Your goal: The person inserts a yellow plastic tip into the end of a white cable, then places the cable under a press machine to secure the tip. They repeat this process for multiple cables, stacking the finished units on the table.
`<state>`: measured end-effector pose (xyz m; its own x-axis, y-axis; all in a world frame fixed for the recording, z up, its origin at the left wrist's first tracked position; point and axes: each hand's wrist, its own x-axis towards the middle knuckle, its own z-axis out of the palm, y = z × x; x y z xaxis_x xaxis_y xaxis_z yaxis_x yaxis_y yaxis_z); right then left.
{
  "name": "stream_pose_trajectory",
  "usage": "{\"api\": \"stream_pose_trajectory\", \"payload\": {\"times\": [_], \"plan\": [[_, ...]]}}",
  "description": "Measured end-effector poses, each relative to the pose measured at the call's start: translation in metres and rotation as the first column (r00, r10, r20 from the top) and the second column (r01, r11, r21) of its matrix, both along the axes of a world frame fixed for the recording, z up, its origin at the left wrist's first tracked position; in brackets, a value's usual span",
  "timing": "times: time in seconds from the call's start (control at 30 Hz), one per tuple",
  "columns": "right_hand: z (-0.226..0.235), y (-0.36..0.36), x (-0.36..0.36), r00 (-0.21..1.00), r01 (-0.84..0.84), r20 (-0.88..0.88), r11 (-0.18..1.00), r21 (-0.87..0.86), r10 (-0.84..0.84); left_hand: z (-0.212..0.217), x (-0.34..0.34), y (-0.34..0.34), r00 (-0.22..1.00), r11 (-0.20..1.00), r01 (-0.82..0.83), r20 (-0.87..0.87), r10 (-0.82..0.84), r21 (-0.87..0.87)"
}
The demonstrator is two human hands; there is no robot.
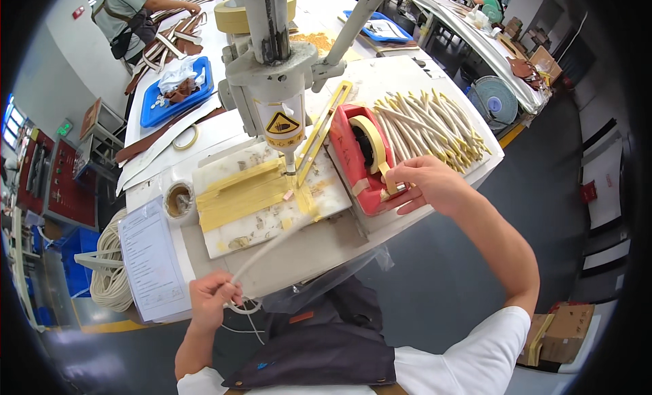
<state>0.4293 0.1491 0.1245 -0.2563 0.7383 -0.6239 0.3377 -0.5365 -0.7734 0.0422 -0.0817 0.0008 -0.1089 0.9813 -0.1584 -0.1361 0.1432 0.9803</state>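
Near the table's front edge, my left hand (213,296) is closed around a white cord (266,249). The cord runs up to the right onto a white board (227,240), which is partly covered with yellow tape, and ends under a grey press (275,82). Below my left hand its slack hangs in a loop. At the front of a red tape dispenser (348,140), my right hand (431,184) has thumb and forefinger closed on the loose end of the masking tape (387,176); the other fingers extend past the dispenser.
A pile of short white cords with yellow-taped ends (428,127) lies right of the dispenser. At left are a paper sheet (153,262), a cardboard-core roll (178,199) and a cord coil (109,276). A blue tray (153,110) stands farther back, near another person (125,18).
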Motion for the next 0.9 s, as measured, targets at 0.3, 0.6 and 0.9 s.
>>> {"api": "stream_pose_trajectory", "payload": {"times": [0.3, 0.6, 0.9], "plan": [[-0.065, -0.070, 0.018, 0.879, 0.372, -0.402, 0.894, 0.248, -0.255, -0.002, 0.039, 0.009, 0.975, 0.983, 0.091, 0.217, -0.055, -0.161], [-0.099, -0.072, 0.011, 0.968, 0.239, -0.110, 0.687, 0.686, -0.228, 0.013, 0.078, 0.038, 0.970, 0.980, 0.130, 0.223, -0.095, -0.150], [-0.067, -0.128, -0.013, 1.000, -0.013, -0.001, 0.637, 0.771, 0.023, 0.018, 0.097, 0.032, 0.979, 0.979, 0.180, 0.081, -0.188, 0.101]]}}
